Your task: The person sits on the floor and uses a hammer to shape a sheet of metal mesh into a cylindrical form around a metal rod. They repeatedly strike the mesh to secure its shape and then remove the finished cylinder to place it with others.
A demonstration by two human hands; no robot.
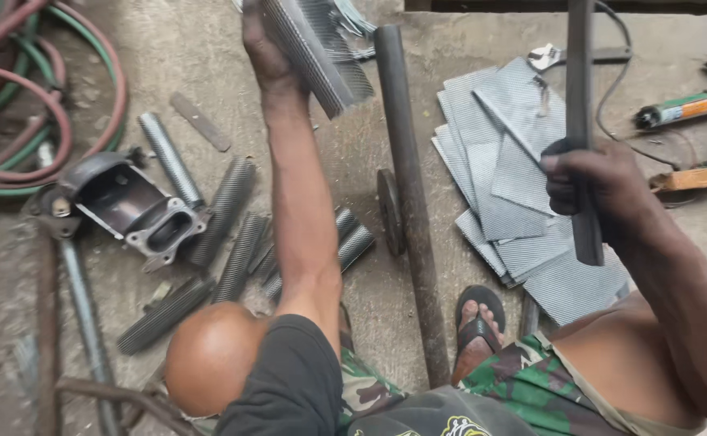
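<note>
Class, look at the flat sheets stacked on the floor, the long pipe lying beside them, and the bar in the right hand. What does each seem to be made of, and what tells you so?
Flat sheets: probably thin perforated or meshed metal, dull grey, with a fine regular dotted grain.
Long pipe: likely steel, dark and matt, round with a hollow-looking end.
Bar in the right hand: probably steel too, dark grey, straight, unpainted.

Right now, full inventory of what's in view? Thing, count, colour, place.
Mesh sheet: one, grey, bent, in left hand, top centre.
Flat mesh sheets: a stack, grey, floor right.
Rolled mesh tubes: several, grey, floor left of centre.
Long pipe: one, dark, floor centre.
Metal housing: one, dark grey, floor left.
Hoses: several, red and green, top left.
Rod: one, dark, upright in right hand.
Sandalled foot: one, bottom centre.
Left hand: grips mesh sheet.
Right hand: grips rod.
</note>
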